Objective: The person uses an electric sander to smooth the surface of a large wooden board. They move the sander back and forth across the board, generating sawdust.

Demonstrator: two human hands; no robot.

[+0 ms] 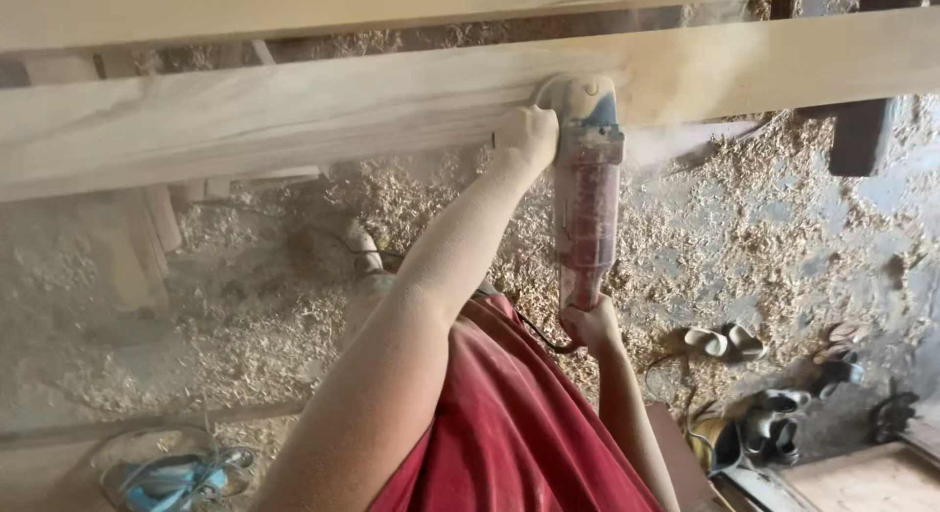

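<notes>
Dust haze blurs the left side; blue tool (pixel 162 478) on the floor is indistinct. Left hand (pixel 526 137), arm stretched forward, is closed over the sander's (pixel 586 194) front knob against the wooden beam (pixel 294 111). Right hand (pixel 590 324) is wrapped round its rear grip, fingers partly hidden. Sandals (pixel 725 342) lie among shavings to the right.

The sander's (pixel 586 194) working face was hidden against the long plank (pixel 294 116), whose ends ran off both side edges. A dust cloud (pixel 685 76) blurred the wood beside it. The blue tool (pixel 171 478) at bottom left, cut by the edge, was perhaps another sander.
</notes>
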